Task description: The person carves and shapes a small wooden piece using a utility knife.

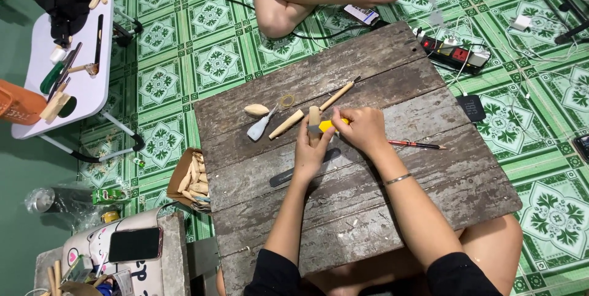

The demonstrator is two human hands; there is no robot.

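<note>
Near the middle of the wooden bench (368,210), the left hand (311,149) is clamped on an upright small wooden piece (314,118), long axis toward the far edge, while the right hand (363,129), just beside, grips a yellow knife (328,126) touching it.

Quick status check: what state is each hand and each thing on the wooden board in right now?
left hand: closed around a small wooden piece, held upright
right hand: closed on a yellow-handled knife, set against the piece
pencil: lying flat, untouched
black file: lying flat on the wooden board
wooden-handled tools: lying flat, untouched
cardboard box: open, holding wooden pieces
</note>
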